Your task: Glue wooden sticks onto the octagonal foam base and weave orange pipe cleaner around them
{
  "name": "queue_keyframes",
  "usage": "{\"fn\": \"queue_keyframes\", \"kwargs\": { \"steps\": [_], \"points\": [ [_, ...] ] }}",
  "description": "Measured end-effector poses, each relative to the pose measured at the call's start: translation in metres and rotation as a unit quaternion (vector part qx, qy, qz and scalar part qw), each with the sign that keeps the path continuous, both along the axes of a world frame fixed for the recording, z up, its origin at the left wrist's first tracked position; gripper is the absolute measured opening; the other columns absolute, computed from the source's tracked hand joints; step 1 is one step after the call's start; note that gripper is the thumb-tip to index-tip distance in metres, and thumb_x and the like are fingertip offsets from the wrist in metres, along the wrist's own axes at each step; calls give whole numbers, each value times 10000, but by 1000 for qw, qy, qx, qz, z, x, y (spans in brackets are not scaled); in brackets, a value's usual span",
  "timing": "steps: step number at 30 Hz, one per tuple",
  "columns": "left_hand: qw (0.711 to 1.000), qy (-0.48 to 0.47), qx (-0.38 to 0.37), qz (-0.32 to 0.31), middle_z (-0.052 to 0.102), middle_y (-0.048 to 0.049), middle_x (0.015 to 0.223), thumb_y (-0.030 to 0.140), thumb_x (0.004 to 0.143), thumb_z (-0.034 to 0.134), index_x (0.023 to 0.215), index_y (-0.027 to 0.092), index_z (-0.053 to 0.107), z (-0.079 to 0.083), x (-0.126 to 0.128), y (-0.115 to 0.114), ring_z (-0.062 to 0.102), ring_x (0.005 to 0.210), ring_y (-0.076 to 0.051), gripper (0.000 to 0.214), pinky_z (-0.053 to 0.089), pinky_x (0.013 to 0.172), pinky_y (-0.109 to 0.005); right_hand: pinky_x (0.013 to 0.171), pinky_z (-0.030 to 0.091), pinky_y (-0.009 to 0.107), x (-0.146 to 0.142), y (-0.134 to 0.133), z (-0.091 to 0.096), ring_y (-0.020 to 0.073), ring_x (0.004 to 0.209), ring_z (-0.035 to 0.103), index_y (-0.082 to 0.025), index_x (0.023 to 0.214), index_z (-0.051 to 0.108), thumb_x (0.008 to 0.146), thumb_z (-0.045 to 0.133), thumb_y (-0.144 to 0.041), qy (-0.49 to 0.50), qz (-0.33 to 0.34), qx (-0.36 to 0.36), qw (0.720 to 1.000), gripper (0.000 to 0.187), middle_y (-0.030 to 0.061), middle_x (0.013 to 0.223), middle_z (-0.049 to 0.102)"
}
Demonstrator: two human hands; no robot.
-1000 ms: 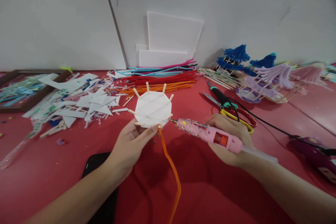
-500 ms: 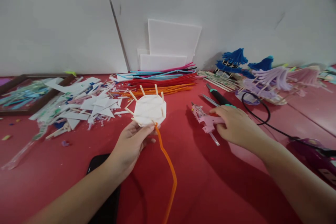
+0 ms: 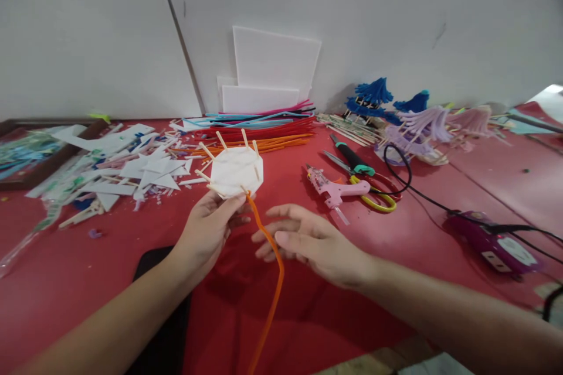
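Observation:
Held up in my left hand (image 3: 210,225) is a white foam board disc (image 3: 237,169) with several short wooden sticks standing around its rim. My thumb presses at its near edge. An orange pipe cleaner (image 3: 278,281) starts at a stick by that thumb and hangs down towards me. Beside it, my right hand (image 3: 314,243) has its fingers apart, reaching behind the pipe cleaner; whether they touch it I cannot tell. A pink glue gun (image 3: 341,188) lies on the red table (image 3: 220,328), right of the disc, apart from my hand.
Scissors (image 3: 377,202) and a black-and-green handled tool (image 3: 352,155) lie behind the glue gun. White foam scraps (image 3: 153,170) spread at left. Pipe cleaners (image 3: 264,129) lie at the back. A purple power strip (image 3: 488,243) with cables sits right; a black phone (image 3: 162,328) lies under my left forearm.
My right hand has let go of the glue gun, leaving it on the table, and moved left to the orange pipe cleaner. My left hand still holds the disc. The view has shifted slightly right.

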State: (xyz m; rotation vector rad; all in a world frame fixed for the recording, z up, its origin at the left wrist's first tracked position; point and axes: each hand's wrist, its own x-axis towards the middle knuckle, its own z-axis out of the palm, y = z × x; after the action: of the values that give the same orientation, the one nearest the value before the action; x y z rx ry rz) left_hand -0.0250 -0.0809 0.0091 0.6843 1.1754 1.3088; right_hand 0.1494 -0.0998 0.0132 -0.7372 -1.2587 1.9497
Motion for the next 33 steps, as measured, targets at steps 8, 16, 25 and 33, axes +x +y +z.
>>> {"fn": "queue_keyframes", "kwargs": {
  "steps": [8,16,25,33],
  "points": [
    [1000,-2,9,-7,682,11,752,230,623,790,778,162,657,-2,-2,-1,627,650,-98,215,498,572,-181,377,279,150,14,20,6,16,418,349,-182,892,614,708,713,-285,-39,-6,-101,994,233,-59,645,519],
    [993,26,-18,-114,664,17,682,223,675,765,881,173,689,2,4,-10,620,625,-101,225,522,630,-206,596,420,226,34,17,25,108,655,558,-198,838,700,822,612,-195,-347,-104,403,840,89,8,734,641],
    [977,34,-21,-208,721,-50,911,228,704,745,995,216,701,1,0,-12,642,704,-131,295,531,643,-229,602,427,239,34,17,11,114,623,553,-200,852,690,823,585,-149,-383,-159,507,756,120,9,703,623],
    [973,24,-35,-226,696,-32,771,200,684,754,928,190,709,6,0,-10,606,561,-108,249,509,576,-227,519,384,224,33,21,11,109,580,516,-198,766,660,794,608,-183,-400,-152,417,802,61,4,685,624]
  ]
}}
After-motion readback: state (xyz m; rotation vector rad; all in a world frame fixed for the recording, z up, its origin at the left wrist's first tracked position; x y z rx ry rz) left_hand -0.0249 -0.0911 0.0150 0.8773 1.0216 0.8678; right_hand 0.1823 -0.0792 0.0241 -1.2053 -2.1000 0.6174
